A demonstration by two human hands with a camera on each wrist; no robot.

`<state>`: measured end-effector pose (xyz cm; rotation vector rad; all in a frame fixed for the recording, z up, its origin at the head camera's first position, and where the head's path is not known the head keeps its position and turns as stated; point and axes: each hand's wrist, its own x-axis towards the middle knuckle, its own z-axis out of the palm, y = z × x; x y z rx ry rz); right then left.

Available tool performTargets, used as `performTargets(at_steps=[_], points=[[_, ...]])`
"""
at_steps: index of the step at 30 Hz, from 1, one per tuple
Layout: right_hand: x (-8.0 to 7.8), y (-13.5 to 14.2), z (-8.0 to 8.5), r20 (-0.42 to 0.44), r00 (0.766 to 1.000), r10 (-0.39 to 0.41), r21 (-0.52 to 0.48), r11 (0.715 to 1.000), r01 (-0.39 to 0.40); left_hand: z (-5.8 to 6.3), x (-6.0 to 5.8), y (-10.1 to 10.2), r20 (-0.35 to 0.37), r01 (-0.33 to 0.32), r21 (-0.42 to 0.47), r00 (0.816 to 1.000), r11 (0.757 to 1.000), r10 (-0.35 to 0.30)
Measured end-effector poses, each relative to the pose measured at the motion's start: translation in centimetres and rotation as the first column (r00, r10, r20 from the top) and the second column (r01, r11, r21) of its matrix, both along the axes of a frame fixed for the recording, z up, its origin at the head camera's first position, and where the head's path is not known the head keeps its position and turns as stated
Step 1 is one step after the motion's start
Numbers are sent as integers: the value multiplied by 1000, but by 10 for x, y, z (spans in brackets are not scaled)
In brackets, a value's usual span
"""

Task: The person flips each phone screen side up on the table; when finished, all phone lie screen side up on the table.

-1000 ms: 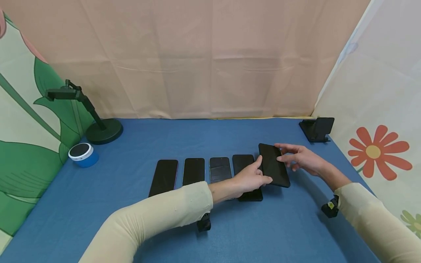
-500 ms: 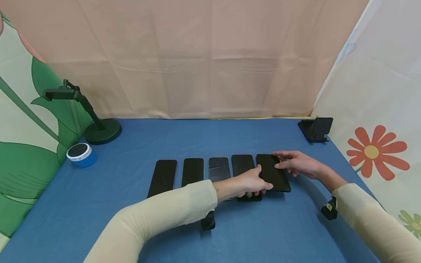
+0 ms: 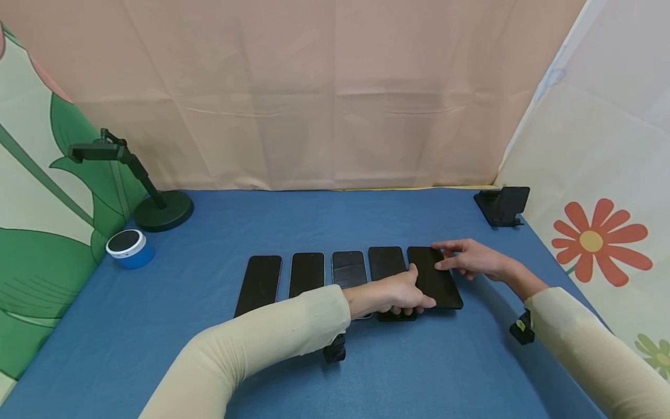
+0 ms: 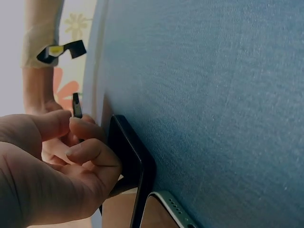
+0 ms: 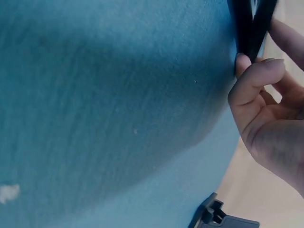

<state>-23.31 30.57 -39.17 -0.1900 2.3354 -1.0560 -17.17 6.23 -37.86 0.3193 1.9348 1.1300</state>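
Note:
A black smartphone [image 3: 438, 283] is at the right end of a row of phones, tilted slightly above the blue table. My left hand [image 3: 399, 293] pinches its left and lower edge between thumb and fingers. At its upper right edge, my right hand [image 3: 473, 259] grips it too. The left wrist view shows this phone [image 4: 77, 105] edge-on at the fingertips. Beside it lies another dark phone [image 3: 386, 261], partly under my left hand. Further left are a light-rimmed phone [image 3: 349, 269], a black phone [image 3: 307, 273] and one with a purplish edge [image 3: 259, 284]; my left sleeve hides parts of them.
A black stand with a round base [image 3: 164, 210] is at the back left, with a blue-and-white round container [image 3: 131, 250] before it. A black folding phone stand [image 3: 503, 206] sits at the back right. Curtains close off the table's back and sides.
Both hands have brought the held phone down and slightly toward me, turning it straighter beside the row. Over the last half second it has sunk only a little further.

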Motion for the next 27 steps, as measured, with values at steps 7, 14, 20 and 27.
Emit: performTargets(at_steps=[7,14,20,27], points=[[-1,-2,2,-16,999,31,49,998,-30,2,-4,-1,17,62,-14,998,998,-62],[0,-2,-1,-57,997,50,76,996,-46,3,-2,3,-162,109,-176,977,978,-138],[1,0,-3,-70,996,49,70,997,-44,-3,6,13,-528,87,-584,715,807,-459],[1,0,-1,-97,994,46,87,995,-37,-12,11,18,-607,32,-676,542,737,-581]])
